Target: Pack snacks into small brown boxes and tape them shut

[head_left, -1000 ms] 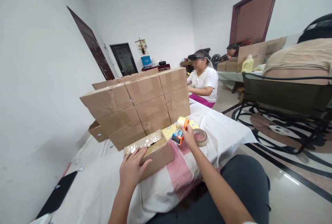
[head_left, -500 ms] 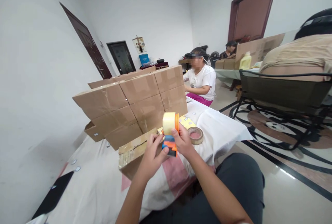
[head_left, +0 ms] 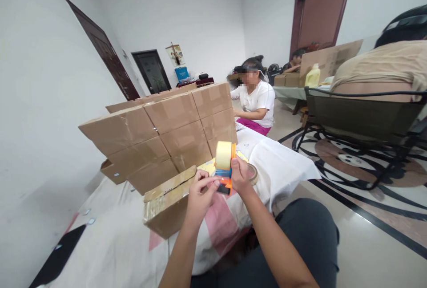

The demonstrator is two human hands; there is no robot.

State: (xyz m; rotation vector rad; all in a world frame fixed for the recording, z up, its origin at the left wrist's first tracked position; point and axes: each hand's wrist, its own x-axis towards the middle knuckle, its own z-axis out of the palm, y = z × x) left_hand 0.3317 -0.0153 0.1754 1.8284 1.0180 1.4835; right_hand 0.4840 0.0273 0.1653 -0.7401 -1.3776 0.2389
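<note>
The right hand is wrapped around the orange-and-blue tape dispenser, held up above the cloth-covered bench, its pale tape roll uppermost and its cutting end below; the left hand has thumb and bent fingers drawn together at that lower end, though I cannot tell whether they pinch the tape's free edge. The carton lies on the bench to the left of the dispenser, partly behind the left hand, which is the nearer of the two; its long axis slants away from near left to far right, toward the dispenser; the stacked cartons stand beyond it; a brown tape ring lies just beyond the right hand.
</note>
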